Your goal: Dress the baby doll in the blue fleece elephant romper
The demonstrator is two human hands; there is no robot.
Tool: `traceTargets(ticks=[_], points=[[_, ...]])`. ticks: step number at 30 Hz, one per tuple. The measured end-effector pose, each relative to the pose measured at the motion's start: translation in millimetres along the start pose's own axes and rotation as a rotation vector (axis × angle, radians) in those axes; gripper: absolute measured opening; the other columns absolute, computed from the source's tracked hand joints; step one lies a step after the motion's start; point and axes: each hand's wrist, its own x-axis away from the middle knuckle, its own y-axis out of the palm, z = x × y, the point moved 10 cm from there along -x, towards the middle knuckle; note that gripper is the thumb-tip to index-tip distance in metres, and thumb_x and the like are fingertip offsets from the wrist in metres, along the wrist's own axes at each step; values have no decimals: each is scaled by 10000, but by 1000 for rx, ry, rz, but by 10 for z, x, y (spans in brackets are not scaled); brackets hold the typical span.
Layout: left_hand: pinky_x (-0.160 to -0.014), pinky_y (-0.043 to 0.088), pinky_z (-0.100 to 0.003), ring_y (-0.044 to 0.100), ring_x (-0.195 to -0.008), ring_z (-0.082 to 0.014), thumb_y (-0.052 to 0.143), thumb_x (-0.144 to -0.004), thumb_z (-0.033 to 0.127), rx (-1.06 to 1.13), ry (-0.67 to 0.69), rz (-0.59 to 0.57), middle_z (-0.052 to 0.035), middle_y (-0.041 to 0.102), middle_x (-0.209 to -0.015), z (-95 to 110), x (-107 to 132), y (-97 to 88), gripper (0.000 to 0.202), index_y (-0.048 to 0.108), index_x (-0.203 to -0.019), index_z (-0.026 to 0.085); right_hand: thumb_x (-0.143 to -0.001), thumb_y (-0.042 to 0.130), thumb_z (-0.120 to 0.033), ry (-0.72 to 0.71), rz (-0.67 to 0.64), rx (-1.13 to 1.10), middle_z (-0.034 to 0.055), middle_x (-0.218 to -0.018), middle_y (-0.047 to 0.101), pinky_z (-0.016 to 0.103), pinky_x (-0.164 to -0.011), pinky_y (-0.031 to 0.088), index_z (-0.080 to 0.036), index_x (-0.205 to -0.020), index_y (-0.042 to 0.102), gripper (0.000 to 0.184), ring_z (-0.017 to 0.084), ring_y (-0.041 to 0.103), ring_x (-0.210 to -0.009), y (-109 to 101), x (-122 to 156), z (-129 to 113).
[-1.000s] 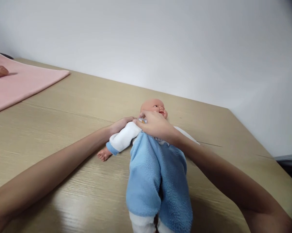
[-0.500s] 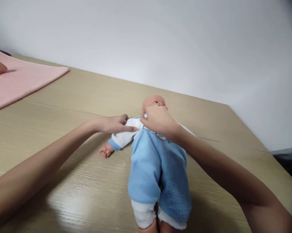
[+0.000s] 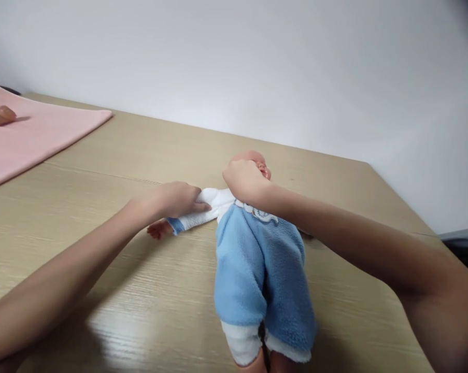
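A baby doll point(image 3: 257, 160) lies on its back on the wooden table point(image 3: 140, 290), dressed in a blue fleece suit point(image 3: 260, 264) with white sleeves and cuffs. My left hand point(image 3: 173, 199) is closed on the doll's white sleeve point(image 3: 202, 215) near the shoulder; the doll's small hand point(image 3: 156, 229) sticks out below it. My right hand point(image 3: 243, 178) is closed in a fist at the suit's collar, just under the doll's chin, and hides the neck.
A pink blanket point(image 3: 35, 137) is spread at the table's far left, with a small skin-coloured thing point(image 3: 0, 115) on it. A white wall runs behind. The table's right edge drops off at the far right.
My left hand has slid down from the collar along the white sleeve and gripped it. My right hand has closed into a fist at the collar. The doll's arm has straightened outward.
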Motion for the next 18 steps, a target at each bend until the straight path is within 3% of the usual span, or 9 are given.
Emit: traceTargets(ticks=[5, 10, 13, 16, 18], points=[[-794, 521, -475, 702, -741, -389, 564, -919, 817, -217, 53, -127, -187, 756, -796, -5, -126, 144, 609, 654, -766, 234, -973, 604, -6, -45, 16, 65, 264, -1025, 840, 517, -886, 576, -92, -975, 857, 267, 459, 809, -1072, -3, 159, 72], [-863, 558, -507, 777, -985, -490, 446, -958, 875, -256, 37, -176, -307, 825, -1124, -77, -168, 217, 795, 766, -1095, 160, -1118, 622, -360, -113, 65, -55, 206, -1170, 847, 461, -930, 540, -152, -1182, 818, 292, 409, 785, -1138, -70, 356, 259], [-899, 565, -513, 783, -1050, -507, 456, -922, 961, -237, 15, -177, -325, 821, -1216, -144, -213, 236, 927, 765, -1237, 146, -1103, 637, -534, -101, 28, -262, 171, -1265, 833, 424, -937, 533, -184, -1238, 780, 402, 374, 758, -1184, -35, 564, 531], [-939, 561, -521, 774, -1116, -521, 487, -884, 1013, -199, 1, -176, -334, 803, -1315, -178, -250, 248, 1018, 740, -1361, 150, -1094, 611, -593, -69, -92, -514, 100, -1377, 812, 405, -956, 561, -265, -1342, 747, 432, 333, 757, -1210, 141, 821, 857], [-962, 553, -522, 766, -1146, -523, 525, -878, 1005, -177, -14, -168, -332, 792, -1354, -182, -254, 237, 1022, 726, -1409, 156, -1060, 645, -685, -43, -81, -618, 88, -1366, 817, 406, -964, 589, -290, -1354, 749, 503, 326, 766, -1204, 221, 995, 1096]])
